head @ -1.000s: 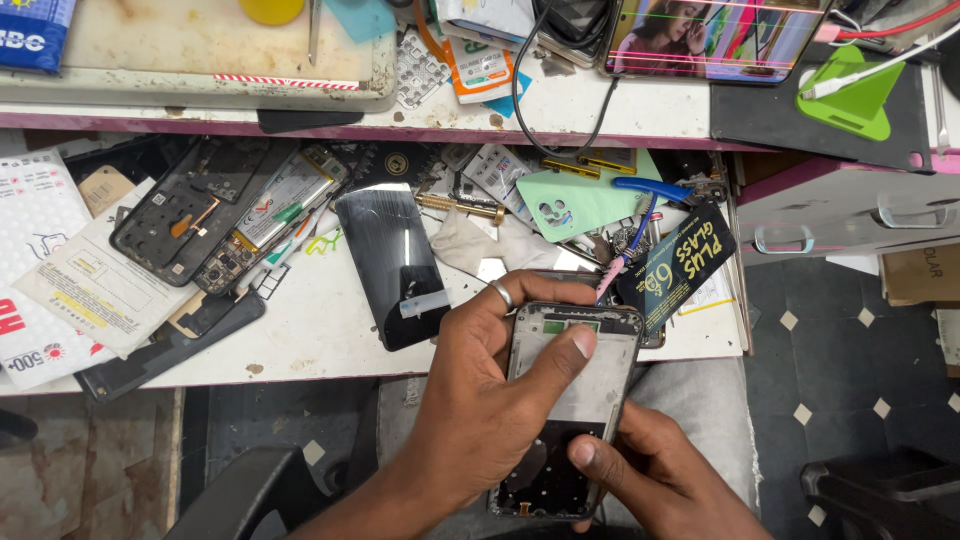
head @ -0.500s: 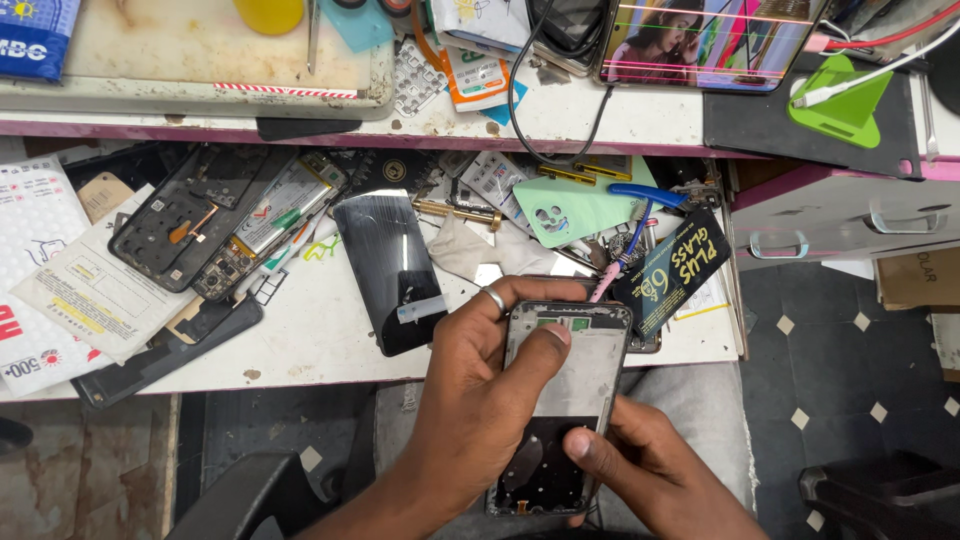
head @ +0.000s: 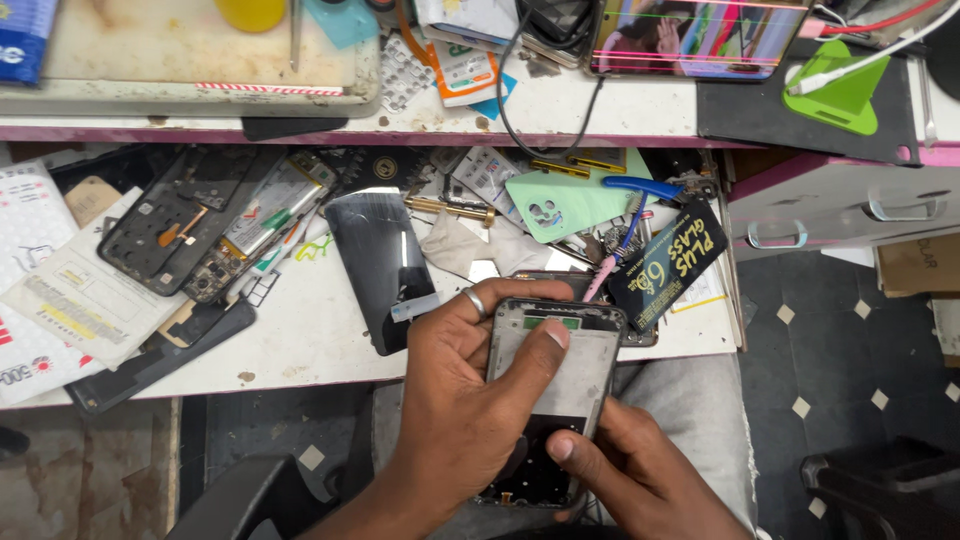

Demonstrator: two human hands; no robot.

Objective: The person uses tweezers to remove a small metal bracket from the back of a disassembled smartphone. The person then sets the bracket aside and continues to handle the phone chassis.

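Grey metal phone frame (head: 553,400), opened up, held over the lap just below the counter (head: 320,335) edge. Left hand (head: 462,400) wrapped round its left side, thumb pressed flat across the upper plate. Right hand (head: 640,475) grips the lower right edge, thumb on the dark lower part. Black screen panel (head: 385,265) lies on the counter nearby.
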